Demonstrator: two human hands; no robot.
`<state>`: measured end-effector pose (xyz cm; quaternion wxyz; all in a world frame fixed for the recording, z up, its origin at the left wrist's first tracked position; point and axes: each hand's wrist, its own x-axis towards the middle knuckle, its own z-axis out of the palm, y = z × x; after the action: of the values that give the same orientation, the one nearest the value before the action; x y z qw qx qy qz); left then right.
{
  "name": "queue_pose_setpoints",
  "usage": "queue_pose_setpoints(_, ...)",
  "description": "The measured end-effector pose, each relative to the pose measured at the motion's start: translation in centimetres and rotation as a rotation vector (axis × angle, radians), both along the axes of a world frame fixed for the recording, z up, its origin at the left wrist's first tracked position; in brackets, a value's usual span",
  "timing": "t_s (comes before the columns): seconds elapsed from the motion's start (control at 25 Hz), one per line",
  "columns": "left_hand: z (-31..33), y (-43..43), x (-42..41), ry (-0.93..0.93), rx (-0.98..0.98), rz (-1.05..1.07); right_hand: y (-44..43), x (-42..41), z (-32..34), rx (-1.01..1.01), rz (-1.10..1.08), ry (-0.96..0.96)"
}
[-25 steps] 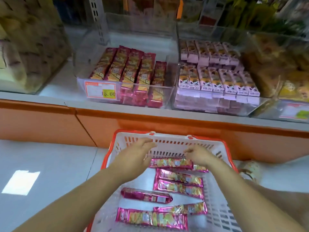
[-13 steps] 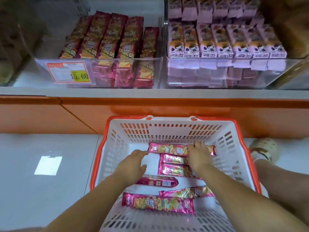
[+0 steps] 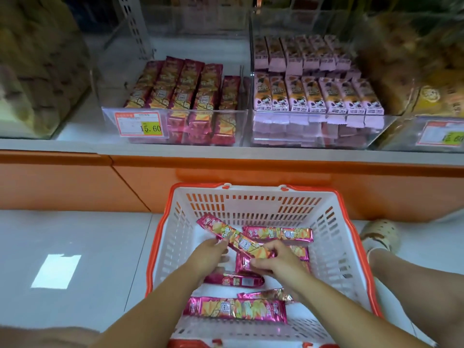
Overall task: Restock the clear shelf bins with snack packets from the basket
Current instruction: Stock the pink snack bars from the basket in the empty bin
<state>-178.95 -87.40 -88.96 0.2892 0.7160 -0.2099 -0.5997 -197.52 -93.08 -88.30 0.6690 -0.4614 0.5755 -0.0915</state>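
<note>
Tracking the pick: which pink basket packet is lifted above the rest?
The diagonal packet held between left hand and right hand; the rest lie beneath.

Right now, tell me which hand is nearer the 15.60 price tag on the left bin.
Left. The left hand sits below and right of the price tag; the right hand is farther right, both in the basket.

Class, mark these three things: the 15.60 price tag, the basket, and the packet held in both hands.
price tag [image 3: 138,124], head view, middle of its face.
basket [image 3: 251,204], head view, white back wall.
held packet [image 3: 233,233], head view, middle of its wrapper.
</note>
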Motion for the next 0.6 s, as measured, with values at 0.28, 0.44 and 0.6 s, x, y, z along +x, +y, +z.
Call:
queue_pose_setpoints(0.28, 4.3, 0.4, -0.6, 0.22, -0.224, 0.16, 2.4, -1.0, 3.7, -0.193, 0.255, 0.059)
queue_pose_setpoints(0.44, 5.3, 1.1, -0.5, 0.161, -0.273, 0.071, 2.8, -1.1, 4.8, -0.257, 0.271, 0.016)
queue_pose_setpoints(0.6, 6.2, 1.4, -0.7, 0.116, -0.319, 0.016, 3.5, -1.2, 5.3, -0.294, 0.269, 0.001)
